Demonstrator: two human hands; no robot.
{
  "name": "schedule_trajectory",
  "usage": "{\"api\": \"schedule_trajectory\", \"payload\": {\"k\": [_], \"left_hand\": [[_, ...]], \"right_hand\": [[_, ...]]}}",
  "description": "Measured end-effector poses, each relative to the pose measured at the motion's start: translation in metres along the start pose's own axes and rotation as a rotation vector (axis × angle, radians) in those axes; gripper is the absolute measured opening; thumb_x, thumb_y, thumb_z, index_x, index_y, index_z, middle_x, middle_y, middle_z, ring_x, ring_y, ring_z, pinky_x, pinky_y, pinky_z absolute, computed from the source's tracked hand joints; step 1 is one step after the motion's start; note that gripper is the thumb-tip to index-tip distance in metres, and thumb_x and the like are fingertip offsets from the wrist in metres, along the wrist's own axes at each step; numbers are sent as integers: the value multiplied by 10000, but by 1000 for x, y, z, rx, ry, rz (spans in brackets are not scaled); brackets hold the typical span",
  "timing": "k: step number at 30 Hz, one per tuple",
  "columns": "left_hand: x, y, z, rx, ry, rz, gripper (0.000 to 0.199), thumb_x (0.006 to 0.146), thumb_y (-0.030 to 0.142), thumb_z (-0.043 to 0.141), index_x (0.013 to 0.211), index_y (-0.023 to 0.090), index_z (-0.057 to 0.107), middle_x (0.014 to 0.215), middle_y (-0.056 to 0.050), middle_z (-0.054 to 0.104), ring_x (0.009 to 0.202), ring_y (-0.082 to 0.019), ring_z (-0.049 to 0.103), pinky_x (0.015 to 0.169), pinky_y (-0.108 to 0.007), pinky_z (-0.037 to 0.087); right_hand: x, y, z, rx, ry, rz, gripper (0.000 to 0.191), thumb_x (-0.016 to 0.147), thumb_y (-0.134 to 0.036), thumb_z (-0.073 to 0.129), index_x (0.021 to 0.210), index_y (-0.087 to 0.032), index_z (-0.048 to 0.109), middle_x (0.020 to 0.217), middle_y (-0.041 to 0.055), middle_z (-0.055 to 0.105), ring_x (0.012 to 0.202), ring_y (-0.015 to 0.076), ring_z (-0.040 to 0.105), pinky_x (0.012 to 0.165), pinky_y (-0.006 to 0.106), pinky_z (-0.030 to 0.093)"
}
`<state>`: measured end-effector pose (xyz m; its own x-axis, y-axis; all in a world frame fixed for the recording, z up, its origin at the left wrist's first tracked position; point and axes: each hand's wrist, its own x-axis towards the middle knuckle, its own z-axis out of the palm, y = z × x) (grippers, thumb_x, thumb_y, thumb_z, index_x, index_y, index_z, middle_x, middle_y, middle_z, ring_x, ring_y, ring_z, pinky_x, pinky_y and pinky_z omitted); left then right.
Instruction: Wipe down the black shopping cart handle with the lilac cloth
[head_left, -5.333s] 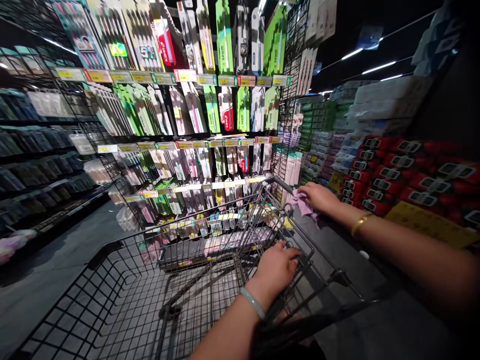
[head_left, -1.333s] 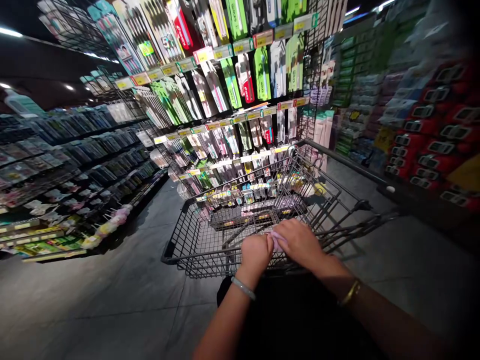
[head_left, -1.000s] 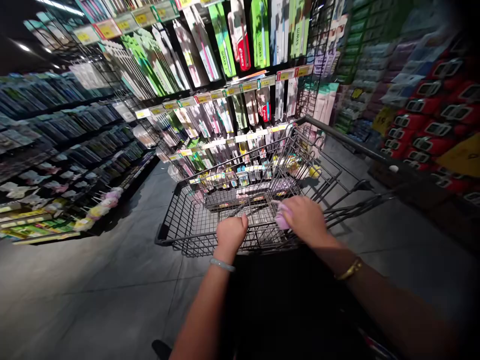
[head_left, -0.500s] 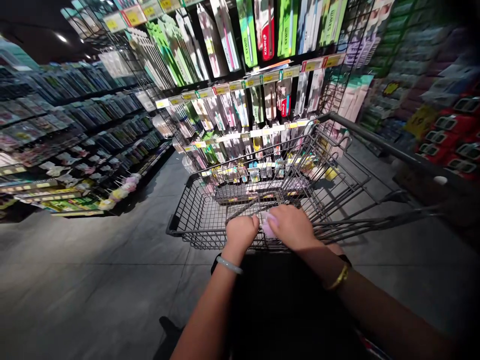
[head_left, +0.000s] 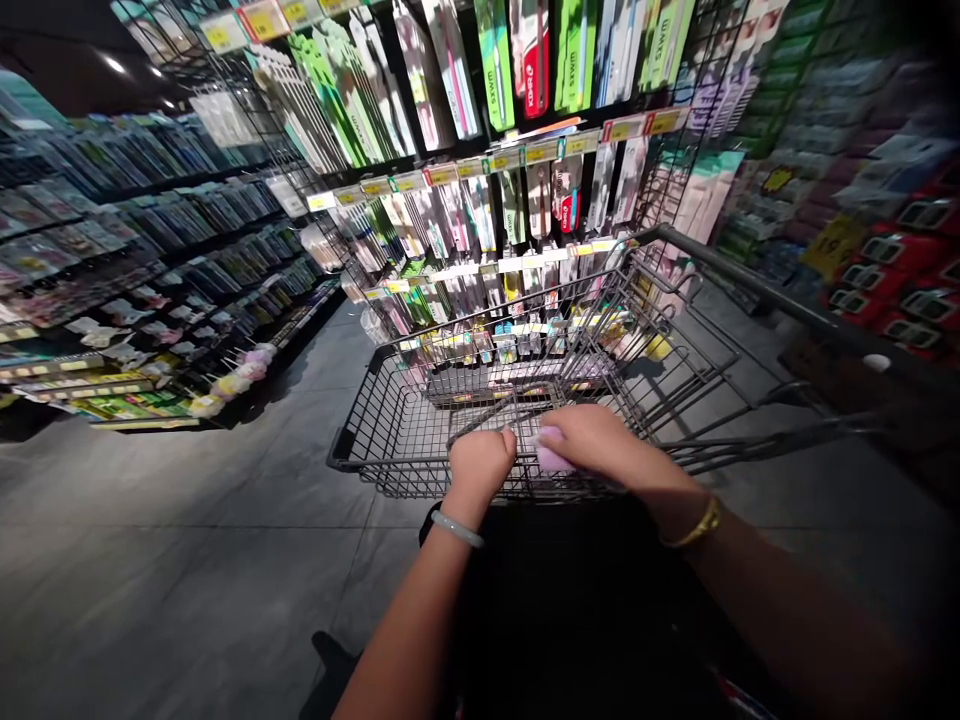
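Pinching purple cloth (head_left: 556,457) in R hand (head_left: 598,437) w/ closed grip, at near rim of cart (head_left: 343,447) | curling L hand (head_left: 478,468) snugly round same rim, prob. steadying cart | prob. best: keeping cloth flat betw. fingers & wire, pressing softly, going slow

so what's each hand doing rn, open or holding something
Left hand: closed on the shopping cart's near rim.
Right hand: closed, holding a purple cloth at that rim.

One shopping cart (head_left: 345,446), two hands (head_left: 480,466) (head_left: 596,438), one lilac cloth (head_left: 553,457), one pale bangle (head_left: 457,530), one gold bangle (head_left: 708,521)
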<state>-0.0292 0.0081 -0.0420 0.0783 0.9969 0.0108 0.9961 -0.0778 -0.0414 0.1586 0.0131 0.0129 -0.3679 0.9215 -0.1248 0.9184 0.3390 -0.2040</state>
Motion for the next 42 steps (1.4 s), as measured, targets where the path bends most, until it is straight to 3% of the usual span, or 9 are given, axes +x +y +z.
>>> {"api": "schedule_trajectory", "payload": {"k": [2,4,7,12,15,19,35,38,42], "left_hand": [[0,0,-1,9,-2,10,583,1028,373,269,829,129,760,800,-155,729,797,-253,706,705,-339,497],[-2,-5,-3,5,-13,33,598,1031,389,259,825,131,758,799,-150,731,791,-246,704,705,-329,489],[-8,-23,-5,-7,-1,71,670,1032,460,218,787,146,757,742,-130,723,741,-234,692,745,-342,488],[-13,-65,-1,63,107,40,663,1037,373,210,743,143,759,704,-118,723,760,-211,687,1033,-402,387],[-10,-71,5,91,69,-12,668,1031,372,210,725,132,753,710,-143,715,755,-236,687,875,-390,466],[-6,-57,9,84,31,-61,670,1026,416,206,783,119,755,749,-165,715,758,-268,689,671,-351,464],[22,10,7,-24,-14,43,659,1030,409,175,899,101,743,848,-190,705,884,-296,689,727,-384,493],[28,24,1,-16,-56,102,607,1036,384,194,960,104,727,898,-187,714,902,-290,697,737,-381,499],[33,38,-3,-34,-77,140,622,1040,382,160,987,118,721,961,-186,722,963,-287,696,788,-393,503]], "right_hand": [[1,-13,10,6,114,-115,291,944,-425,468,870,-245,685,927,36,737,833,189,638,637,286,324],[-3,-14,19,-24,168,-100,326,963,-441,443,869,-232,676,912,53,729,824,198,633,639,294,321],[-18,7,27,-98,242,18,394,987,-471,381,881,-223,668,884,62,713,804,207,627,631,299,304],[-38,45,26,-148,298,186,420,988,-479,336,870,-232,655,867,45,700,790,196,617,601,298,255],[-37,55,22,-106,245,248,414,968,-486,348,860,-236,661,843,41,700,747,186,601,578,292,227],[-31,70,16,-80,179,300,436,938,-523,355,888,-238,682,865,54,710,743,193,588,570,287,215],[-29,138,1,18,54,534,371,828,-492,483,924,-257,754,841,63,705,700,201,558,612,296,315],[-21,115,2,-3,48,542,329,827,-464,495,911,-272,748,842,48,705,706,194,564,615,284,315],[-7,57,13,-45,145,292,388,910,-484,407,887,-251,718,892,38,713,769,188,584,602,275,289]]}}
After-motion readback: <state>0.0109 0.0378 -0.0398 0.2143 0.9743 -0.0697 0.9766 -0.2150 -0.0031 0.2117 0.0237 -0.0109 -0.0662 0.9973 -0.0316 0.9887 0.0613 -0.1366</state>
